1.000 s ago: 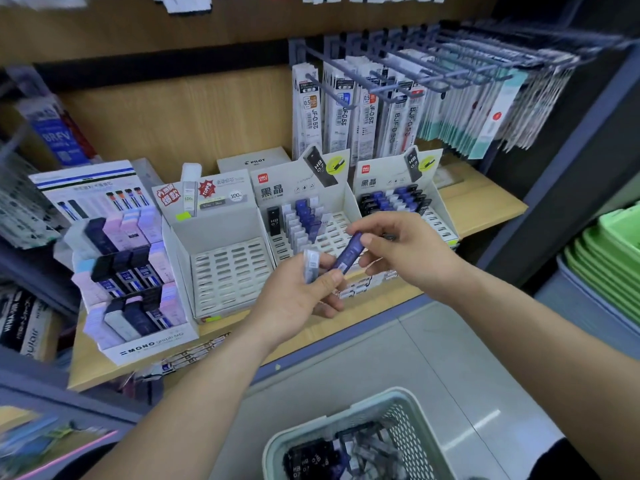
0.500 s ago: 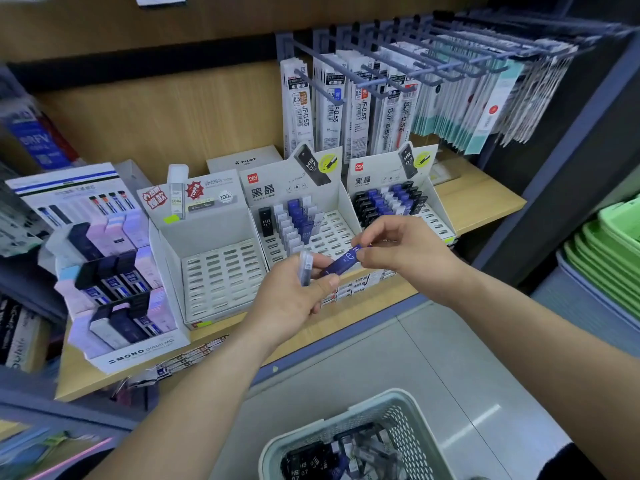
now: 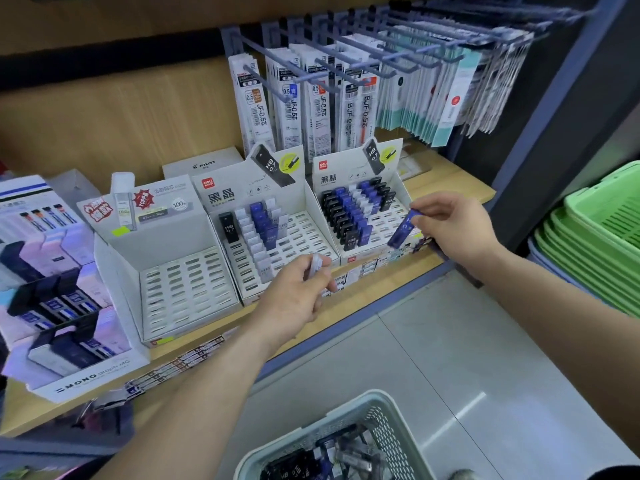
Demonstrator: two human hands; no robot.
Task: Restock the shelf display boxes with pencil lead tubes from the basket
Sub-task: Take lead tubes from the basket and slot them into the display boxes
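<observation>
My right hand (image 3: 453,227) pinches a blue lead tube (image 3: 402,229) at the front right corner of the right display box (image 3: 394,161), which holds rows of black, blue and white tubes. My left hand (image 3: 294,299) grips a clear lead tube (image 3: 316,264) in front of the middle display box (image 3: 225,192), partly filled with white and blue tubes and one black one. The left display box (image 3: 166,233) shows only bare slots. A pale basket (image 3: 349,415) with several tubes sits at the bottom.
Refill packs hang on hooks (image 3: 304,98) above the boxes. A MONO eraser display (image 3: 62,306) stands on the left of the wooden shelf (image 3: 460,188). Stacked green baskets (image 3: 595,244) sit at the right. Price strips line the shelf edge.
My hands have parted: the right one carried the blue tube right to the right box, while the left one kept the clear tube near the middle box.
</observation>
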